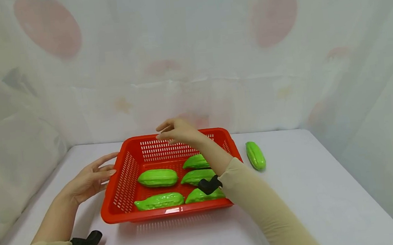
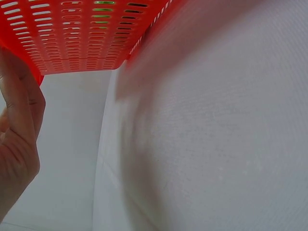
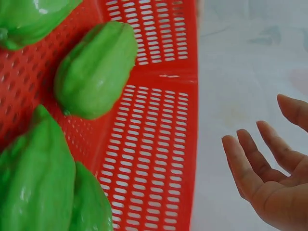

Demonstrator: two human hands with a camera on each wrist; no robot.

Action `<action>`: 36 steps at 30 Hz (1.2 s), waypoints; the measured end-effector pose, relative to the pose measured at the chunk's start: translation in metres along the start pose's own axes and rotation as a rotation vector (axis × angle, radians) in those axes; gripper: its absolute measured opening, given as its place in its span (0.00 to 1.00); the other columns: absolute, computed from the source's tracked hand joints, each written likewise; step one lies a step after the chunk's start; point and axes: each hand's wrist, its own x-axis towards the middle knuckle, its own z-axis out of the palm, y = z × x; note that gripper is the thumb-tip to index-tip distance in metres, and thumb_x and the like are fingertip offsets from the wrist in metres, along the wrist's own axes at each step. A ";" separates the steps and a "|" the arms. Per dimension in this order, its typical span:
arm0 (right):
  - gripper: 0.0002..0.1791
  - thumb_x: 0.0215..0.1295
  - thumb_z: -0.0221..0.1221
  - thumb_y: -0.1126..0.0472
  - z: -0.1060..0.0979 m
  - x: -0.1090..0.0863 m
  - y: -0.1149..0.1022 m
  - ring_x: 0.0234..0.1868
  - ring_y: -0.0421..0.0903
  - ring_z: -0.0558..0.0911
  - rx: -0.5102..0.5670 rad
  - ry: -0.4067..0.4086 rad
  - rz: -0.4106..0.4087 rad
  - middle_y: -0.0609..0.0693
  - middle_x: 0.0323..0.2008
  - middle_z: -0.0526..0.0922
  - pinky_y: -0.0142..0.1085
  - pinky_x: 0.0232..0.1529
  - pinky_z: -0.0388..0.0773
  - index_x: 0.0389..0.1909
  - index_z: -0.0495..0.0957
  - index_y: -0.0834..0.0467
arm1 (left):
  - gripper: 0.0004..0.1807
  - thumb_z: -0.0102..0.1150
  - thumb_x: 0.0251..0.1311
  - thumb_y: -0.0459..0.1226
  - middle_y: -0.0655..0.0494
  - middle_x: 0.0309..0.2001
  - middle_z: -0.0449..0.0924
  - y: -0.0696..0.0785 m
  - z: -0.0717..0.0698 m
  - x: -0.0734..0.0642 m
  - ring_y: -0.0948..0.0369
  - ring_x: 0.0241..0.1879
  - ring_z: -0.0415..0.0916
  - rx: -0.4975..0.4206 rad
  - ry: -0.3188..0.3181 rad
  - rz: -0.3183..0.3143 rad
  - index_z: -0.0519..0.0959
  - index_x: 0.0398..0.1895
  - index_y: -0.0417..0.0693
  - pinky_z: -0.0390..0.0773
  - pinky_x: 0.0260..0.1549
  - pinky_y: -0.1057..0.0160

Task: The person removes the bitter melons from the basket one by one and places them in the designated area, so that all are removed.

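Note:
A red plastic basket [image 1: 145, 214] with slotted walls stands on the white table, and several green, ridged bitter melons [image 1: 157, 178] lie in it. At the basket's left rim is my left hand [image 1: 89, 178], its fingers extended and touching the side. The left wrist view shows part of this hand [image 2: 19, 110] beside the slotted wall. My right hand [image 1: 179, 131] hovers over the back of the basket with loosely spread fingers and nothing in them; its forearm hides part of the right side. In the right wrist view one melon [image 3: 98, 70] rests near the wall.
One more bitter melon [image 1: 255, 156] lies on the table [image 1: 306, 191] to the right of the basket. A pale curtain [image 1: 189, 52] with faded fruit prints hangs behind the table and along both sides.

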 end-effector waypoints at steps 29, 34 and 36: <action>0.26 0.65 0.63 0.63 0.014 0.014 0.038 0.56 0.50 0.82 -0.057 -0.342 0.123 0.61 0.61 0.77 0.53 0.63 0.76 0.64 0.72 0.61 | 0.28 0.47 0.73 0.33 0.68 0.51 0.84 0.002 0.004 0.001 0.66 0.47 0.84 -0.040 -0.015 0.017 0.59 0.71 0.63 0.86 0.45 0.61; 0.27 0.64 0.64 0.63 0.016 0.014 0.042 0.49 0.44 0.83 -0.128 -0.397 0.120 0.62 0.61 0.78 0.52 0.61 0.77 0.64 0.72 0.59 | 0.27 0.46 0.73 0.33 0.68 0.51 0.84 0.002 0.004 0.001 0.66 0.47 0.84 -0.047 -0.018 0.017 0.60 0.71 0.64 0.86 0.45 0.61; 0.27 0.64 0.64 0.63 0.017 0.014 0.044 0.48 0.43 0.82 -0.157 -0.429 0.121 0.63 0.61 0.78 0.53 0.61 0.77 0.64 0.72 0.60 | 0.27 0.46 0.73 0.32 0.68 0.52 0.84 0.002 0.003 0.001 0.66 0.47 0.84 -0.049 -0.022 0.020 0.60 0.71 0.64 0.85 0.45 0.61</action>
